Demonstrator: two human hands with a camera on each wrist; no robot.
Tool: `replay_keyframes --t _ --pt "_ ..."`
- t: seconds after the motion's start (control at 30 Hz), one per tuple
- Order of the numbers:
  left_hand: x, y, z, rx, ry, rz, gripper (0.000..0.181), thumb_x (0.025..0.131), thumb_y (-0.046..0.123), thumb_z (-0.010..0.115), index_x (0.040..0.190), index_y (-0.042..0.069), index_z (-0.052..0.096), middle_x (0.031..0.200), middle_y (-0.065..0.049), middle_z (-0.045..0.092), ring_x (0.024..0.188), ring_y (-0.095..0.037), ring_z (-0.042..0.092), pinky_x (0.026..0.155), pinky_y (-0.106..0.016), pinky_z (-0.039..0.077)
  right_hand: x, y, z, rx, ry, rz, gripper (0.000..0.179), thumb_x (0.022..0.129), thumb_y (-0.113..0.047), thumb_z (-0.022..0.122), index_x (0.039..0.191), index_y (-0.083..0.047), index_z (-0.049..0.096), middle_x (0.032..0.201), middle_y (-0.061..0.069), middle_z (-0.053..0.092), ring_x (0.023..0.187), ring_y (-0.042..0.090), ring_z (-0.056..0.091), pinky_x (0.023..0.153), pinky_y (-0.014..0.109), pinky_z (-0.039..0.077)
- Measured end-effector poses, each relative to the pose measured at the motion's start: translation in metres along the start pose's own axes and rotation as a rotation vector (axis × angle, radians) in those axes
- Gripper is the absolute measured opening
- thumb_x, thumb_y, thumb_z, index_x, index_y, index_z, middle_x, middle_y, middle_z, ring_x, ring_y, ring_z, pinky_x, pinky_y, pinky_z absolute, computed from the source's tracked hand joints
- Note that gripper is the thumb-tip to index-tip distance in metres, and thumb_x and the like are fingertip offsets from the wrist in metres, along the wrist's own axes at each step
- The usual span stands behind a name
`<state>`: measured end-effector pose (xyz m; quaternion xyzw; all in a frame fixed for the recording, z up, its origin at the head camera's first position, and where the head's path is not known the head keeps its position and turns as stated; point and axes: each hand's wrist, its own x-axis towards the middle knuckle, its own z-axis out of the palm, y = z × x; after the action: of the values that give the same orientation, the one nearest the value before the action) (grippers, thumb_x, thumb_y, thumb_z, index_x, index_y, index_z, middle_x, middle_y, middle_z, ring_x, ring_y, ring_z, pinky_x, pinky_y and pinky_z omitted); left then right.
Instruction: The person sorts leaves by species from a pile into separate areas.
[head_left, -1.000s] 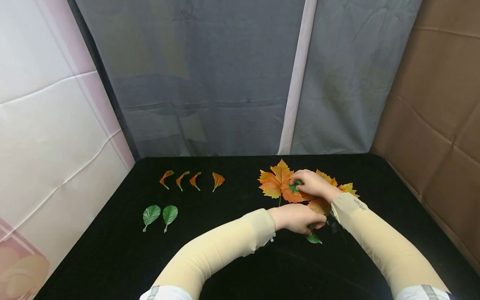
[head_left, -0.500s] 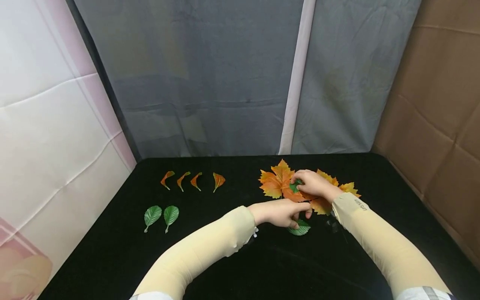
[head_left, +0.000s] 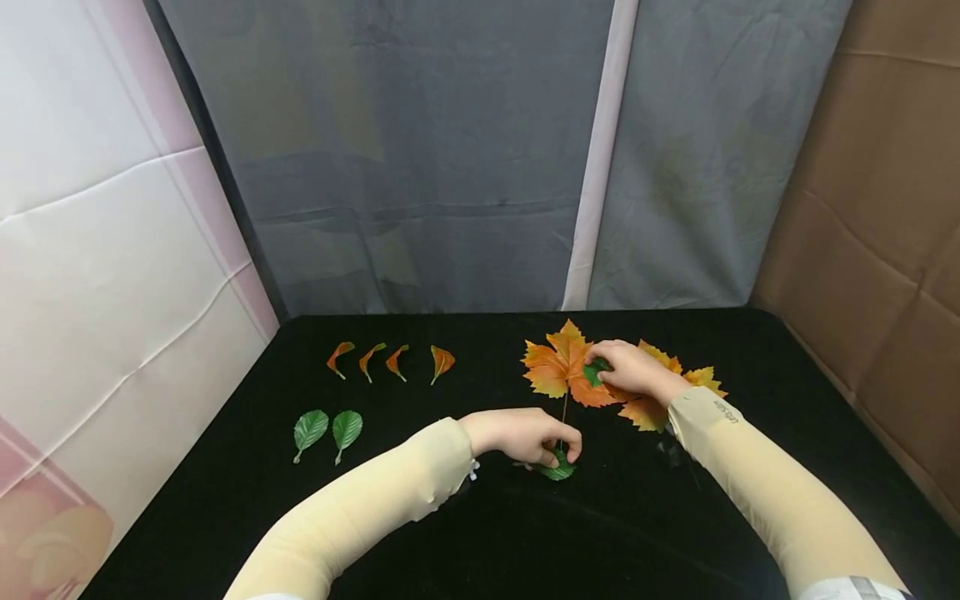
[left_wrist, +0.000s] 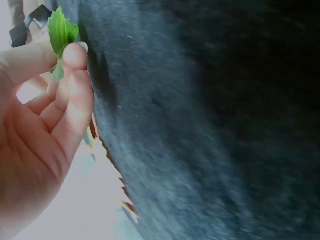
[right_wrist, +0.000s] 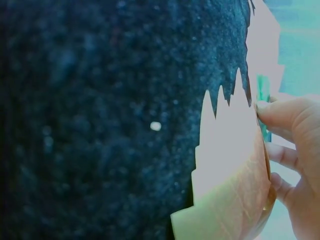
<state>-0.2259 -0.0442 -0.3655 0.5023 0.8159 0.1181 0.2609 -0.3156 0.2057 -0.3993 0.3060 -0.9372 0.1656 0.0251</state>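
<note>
My left hand [head_left: 525,435] pinches a small green leaf [head_left: 559,469] by its stem end between thumb and fingers. In the left wrist view that serrated green leaf [left_wrist: 61,31] stands up from the fingertips. Farther back, my right hand [head_left: 630,368] pinches another green leaf [head_left: 594,373], partly covered by the fingers, over the orange maple leaves. One large maple leaf [head_left: 551,367] spreads to the left of this hand, its thin stem running toward the left hand. More orange maple leaves [head_left: 643,412] show from under the right hand and wrist.
Two green leaves [head_left: 311,431] lie side by side on the left of the black table [head_left: 450,533]. Behind them is a row of several small curled orange leaves [head_left: 442,362]. A grey curtain [head_left: 420,167] hangs behind the table, and a brown cloth [head_left: 877,208] stands at the right.
My left hand has moved left with its green leaf, away from beneath the right wrist, baring the maple leaf's stem. The right hand has stayed in place with its leaf.
</note>
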Motion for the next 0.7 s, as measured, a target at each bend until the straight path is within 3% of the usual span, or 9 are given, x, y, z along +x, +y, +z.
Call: replay_keyframes --t 0.27,0.5,0.7 --pt "-0.006 -0.012 0.008 -0.05 0.025 0.034 0.021 0.093 0.011 0.066 0.112 0.02 0.071 0.073 0.009 0.061 0.057 -0.001 0.053 0.058 -0.018 0.047 0.0 -0.001 0.0 -0.012 0.014 -0.026 0.024 0.088 -0.004 0.067 0.111 -0.006 0.065 0.113 0.011 0.063 0.106 0.031 0.055 0.093 0.049 0.043" --pt "-0.008 -0.012 0.009 -0.075 0.026 0.053 0.029 0.09 0.01 0.07 0.118 0.018 0.071 0.066 0.009 0.051 0.056 -0.001 0.042 0.056 -0.018 0.039 -0.001 -0.002 0.0 -0.011 0.033 -0.019 0.027 0.087 -0.003 0.066 0.114 -0.006 0.064 0.115 0.013 0.062 0.108 0.033 0.055 0.095 0.049 0.042" --pt "-0.01 -0.011 0.014 -0.08 0.05 0.036 0.029 0.09 0.011 0.069 0.119 0.019 0.071 0.068 0.01 0.052 0.058 -0.001 0.044 0.057 -0.018 0.041 -0.004 -0.001 0.001 -0.017 0.027 -0.011 0.033 0.089 -0.005 0.066 0.122 -0.005 0.064 0.124 0.016 0.06 0.114 0.035 0.053 0.098 0.051 0.04"
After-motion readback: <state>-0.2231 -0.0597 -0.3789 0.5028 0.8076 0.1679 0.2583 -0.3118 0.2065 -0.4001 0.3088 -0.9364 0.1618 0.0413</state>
